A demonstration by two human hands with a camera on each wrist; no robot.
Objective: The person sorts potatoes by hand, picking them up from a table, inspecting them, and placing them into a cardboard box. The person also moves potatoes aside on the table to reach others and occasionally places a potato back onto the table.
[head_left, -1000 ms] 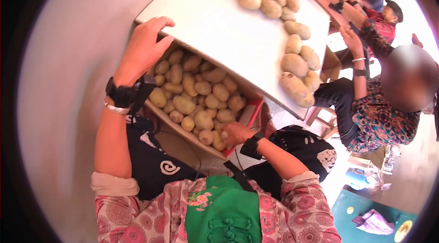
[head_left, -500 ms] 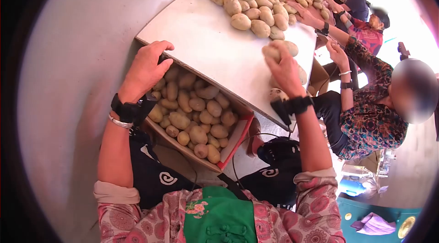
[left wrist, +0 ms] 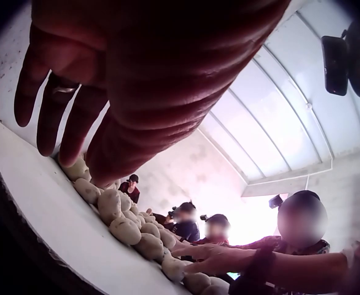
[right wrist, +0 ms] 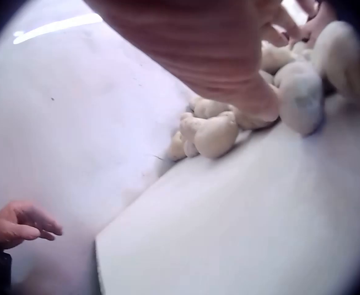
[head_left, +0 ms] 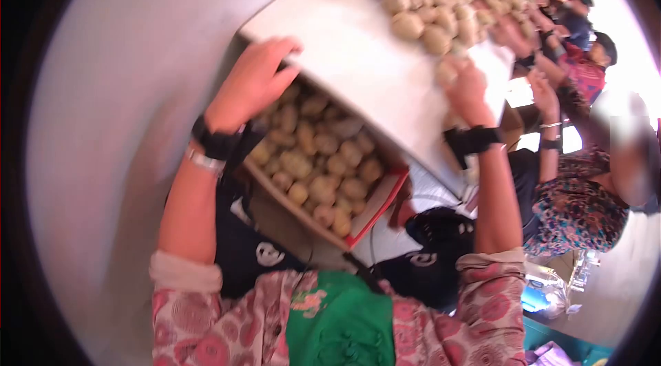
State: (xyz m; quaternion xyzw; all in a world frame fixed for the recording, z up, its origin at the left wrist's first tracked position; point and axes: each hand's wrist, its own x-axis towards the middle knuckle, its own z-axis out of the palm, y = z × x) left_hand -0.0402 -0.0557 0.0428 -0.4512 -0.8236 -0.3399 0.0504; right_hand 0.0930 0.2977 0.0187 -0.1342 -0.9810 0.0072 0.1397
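Observation:
My left hand rests at the white tabletop's near left edge, fingers relaxed, thumb apart, holding nothing. In the left wrist view its fingers spread loosely above the board. Below it, a cardboard box holds many potatoes. At the right part of the tabletop, my right hand curls over a potato. The right wrist view has the thumb against that potato's side, with fingers partly hidden behind. Blur softens both the head and right wrist views.
A large heap of potatoes covers the table's far end. Several people sit along the right side; one wears a patterned top, and hands reach into the heap. A pale wall stands close on the left.
My right hand has left the potatoes inside the box and come up to those on the tabletop. My left hand stays at the table edge. The head view has shifted.

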